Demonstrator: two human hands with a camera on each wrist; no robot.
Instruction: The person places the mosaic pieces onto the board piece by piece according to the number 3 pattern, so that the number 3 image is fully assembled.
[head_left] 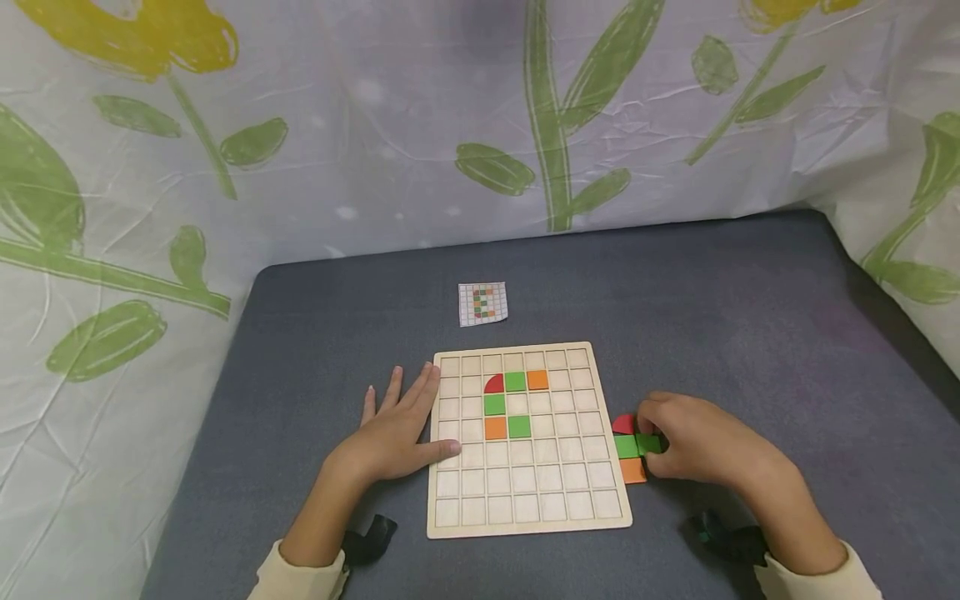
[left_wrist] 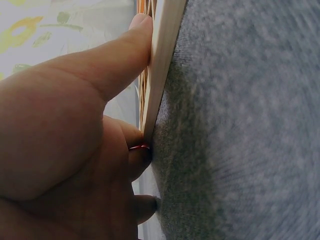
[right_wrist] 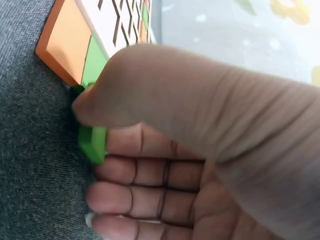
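A wooden grid board point(head_left: 528, 521) lies flat on the dark cloth. Across its left edge rests my left hand point(head_left: 393, 437), fingers spread and thumb on the board's surface; the left wrist view shows the thumb point(left_wrist: 125, 55) against the board's rim. On the grid sit a red quarter-circle tile point(head_left: 494, 384) and several green and orange square tiles. Just off the board's right edge, my right hand point(head_left: 701, 437) pinches a green square tile point(right_wrist: 92, 145) between thumb and fingers. Beside that tile lie another green tile point(head_left: 626, 447), an orange tile point(head_left: 633, 471) and a red curved tile point(head_left: 622, 424).
Beyond the board lies a small paper card point(head_left: 483, 304) printed with a coloured grid pattern. Dark grey cloth point(head_left: 337, 317) covers the table. A white curtain point(head_left: 360, 125) with painted flowers and leaves hangs behind and at both sides.
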